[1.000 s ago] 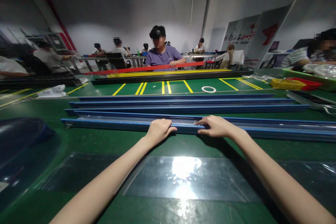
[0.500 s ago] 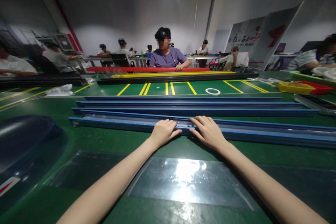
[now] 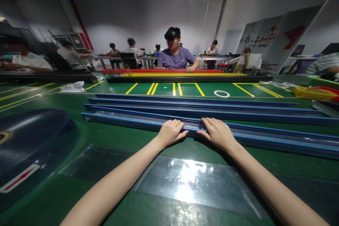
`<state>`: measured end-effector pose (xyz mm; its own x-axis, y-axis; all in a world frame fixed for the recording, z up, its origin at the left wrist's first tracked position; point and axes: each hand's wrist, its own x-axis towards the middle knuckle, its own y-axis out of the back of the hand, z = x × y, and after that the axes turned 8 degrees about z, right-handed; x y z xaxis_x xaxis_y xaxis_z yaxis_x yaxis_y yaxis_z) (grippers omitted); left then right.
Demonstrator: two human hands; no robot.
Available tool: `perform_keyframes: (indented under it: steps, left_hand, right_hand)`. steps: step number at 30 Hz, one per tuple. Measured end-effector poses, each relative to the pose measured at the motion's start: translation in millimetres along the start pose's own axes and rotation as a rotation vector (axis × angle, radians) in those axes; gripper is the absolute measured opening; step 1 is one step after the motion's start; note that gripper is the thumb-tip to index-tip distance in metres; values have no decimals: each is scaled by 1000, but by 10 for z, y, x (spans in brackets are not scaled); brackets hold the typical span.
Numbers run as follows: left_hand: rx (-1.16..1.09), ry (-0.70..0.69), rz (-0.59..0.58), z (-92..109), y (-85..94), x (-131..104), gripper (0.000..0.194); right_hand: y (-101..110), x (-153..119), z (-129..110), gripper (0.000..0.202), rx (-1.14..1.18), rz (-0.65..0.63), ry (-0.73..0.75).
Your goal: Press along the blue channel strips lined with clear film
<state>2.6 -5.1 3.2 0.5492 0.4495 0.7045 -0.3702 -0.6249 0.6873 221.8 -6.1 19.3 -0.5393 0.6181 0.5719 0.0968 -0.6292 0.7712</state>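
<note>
A long blue channel-shaped profile (image 3: 127, 122) lies across the green table in front of me, slightly slanted, its nearer part to the right. My left hand (image 3: 171, 133) is closed over its near edge, fingers on top and thumb along the front side. A short gap to the right, my right hand (image 3: 218, 133) grips the same profile with fingers over the edge and thumb at the front. Just behind lie more blue profiles (image 3: 265, 114), roughly parallel. The fingertips of both hands are partly hidden inside the channel.
A clear plastic sheet (image 3: 156, 178) lies under my forearms, reflecting light. At left is a large dark blue rounded object (image 3: 42, 130). Beyond are a white ring (image 3: 221, 94), black profiles (image 3: 185, 79), yellow profiles (image 3: 185, 75) and a yellow tray (image 3: 314, 93). A person in purple (image 3: 176, 58) sits opposite.
My view has swung left, so the scene sits farther right in the picture and more of the dark blue object shows. Both hands remain on the blue profile.
</note>
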Motion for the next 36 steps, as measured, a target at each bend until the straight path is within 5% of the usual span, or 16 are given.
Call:
perform_keyframes:
  steps: [7,16,36]
  left_hand:
    - [37,-81,22,24,39,6,34]
    - [101,23,-15,20,27,2,44]
    - [86,-19,-2,46,-7,2,42]
  right_hand:
    - [57,-93,145,50,-12,-1,49]
    - [121,-320,428,47,-8,15,0]
    - [75,-636,876,44,59,42,1]
